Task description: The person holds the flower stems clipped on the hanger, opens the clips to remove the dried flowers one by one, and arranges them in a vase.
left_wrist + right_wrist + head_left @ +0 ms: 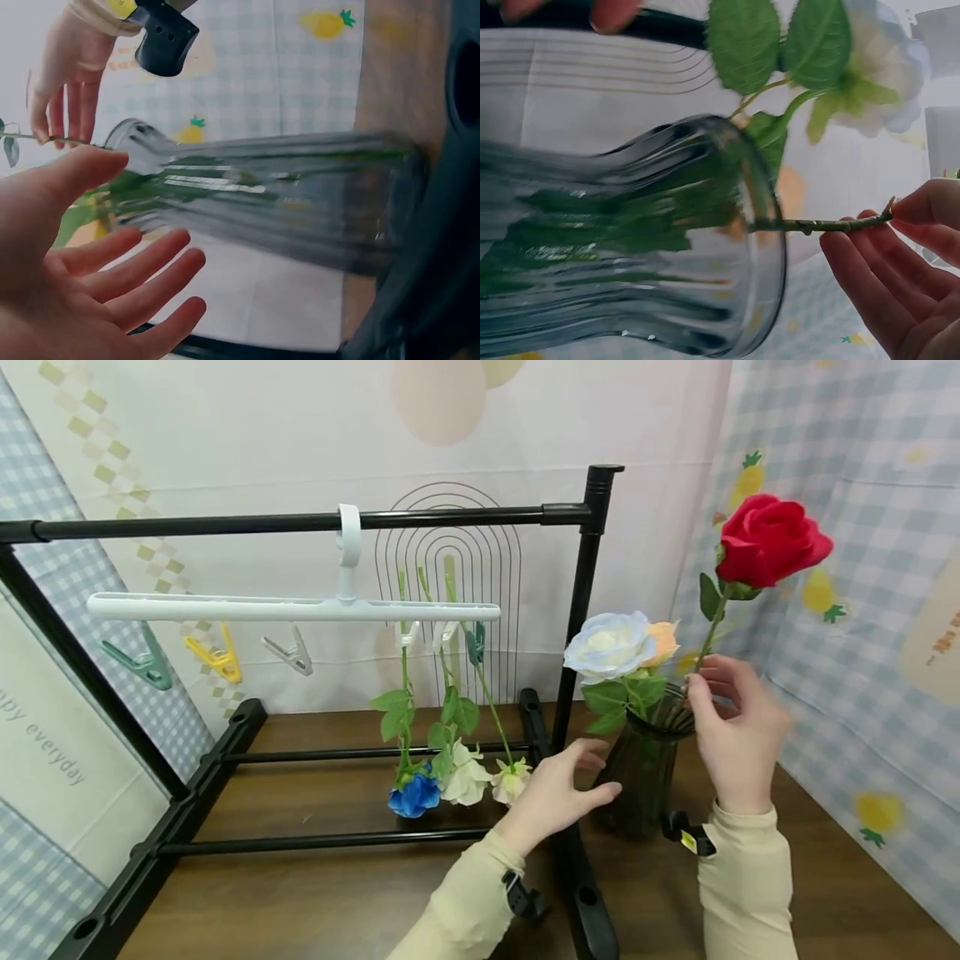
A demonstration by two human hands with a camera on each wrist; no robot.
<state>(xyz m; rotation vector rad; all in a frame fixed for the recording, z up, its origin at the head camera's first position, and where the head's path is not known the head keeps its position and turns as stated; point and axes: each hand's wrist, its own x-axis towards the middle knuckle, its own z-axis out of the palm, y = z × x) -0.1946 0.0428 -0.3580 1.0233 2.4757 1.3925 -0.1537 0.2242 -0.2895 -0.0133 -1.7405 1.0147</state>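
A red rose (772,542) stands upright over the dark glass vase (637,777). My right hand (738,722) pinches its green stem (817,225) between thumb and fingers, just above the rim; the lower stem reaches into the vase mouth. Also in the vase are a pale blue-white rose (611,646) and an orange rose (663,643) partly behind it. My left hand (558,789) is beside the vase with thumb and fingers spread, holding nothing. In the left wrist view, its fingers (150,277) lie apart near the vase neck.
A black rack (450,518) carries a white hanger (292,608). From its clips hang a blue flower (415,793), a white flower (465,777) and a cream flower (512,781), heads down. A green clip (142,660), yellow clip (217,653) and grey clip (290,652) hang at left.
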